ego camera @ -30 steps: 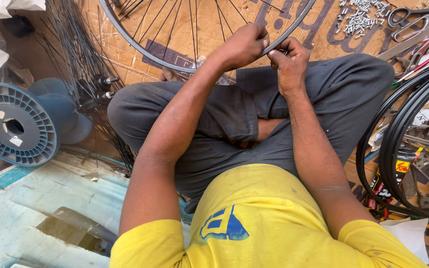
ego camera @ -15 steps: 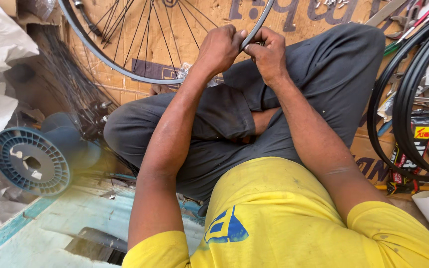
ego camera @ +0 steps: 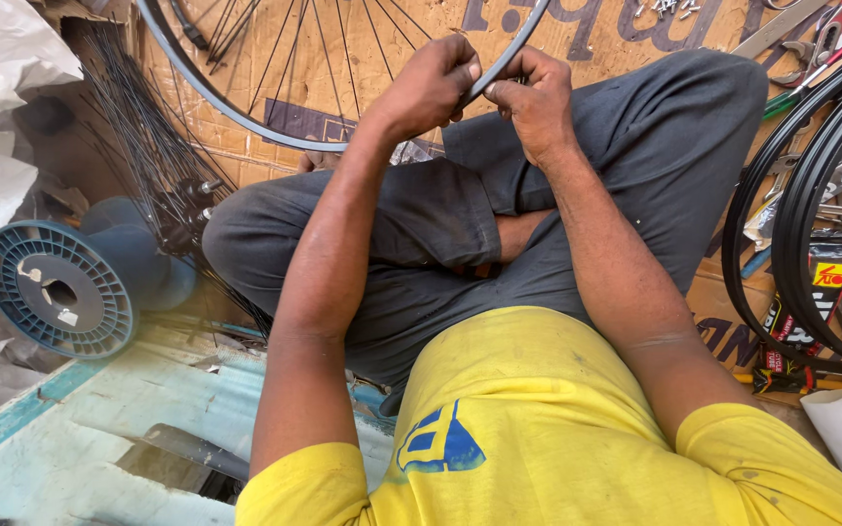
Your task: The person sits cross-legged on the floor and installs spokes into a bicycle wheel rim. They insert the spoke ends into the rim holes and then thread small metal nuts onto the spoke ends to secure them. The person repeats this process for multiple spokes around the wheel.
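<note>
Wheel rim (ego camera: 246, 115) between left hand (ego camera: 431, 86) and right hand (ego camera: 536, 97)

the wheel rim (ego camera: 246, 107) stands on the cardboard sheet (ego camera: 626, 39) ahead of the person's crossed legs (ego camera: 460, 234). the left hand (ego camera: 431, 83) and the right hand (ego camera: 533, 97) meet on the rim's near edge, just beside each other, above the knees. a bundle of loose spokes (ego camera: 143, 146) lies to the left of the legs, with a plastic spool (ego camera: 56, 287) further left and nearer. two tyres (ego camera: 811, 214) stand to the right of the legs, with tools (ego camera: 821, 39) behind them.
</note>
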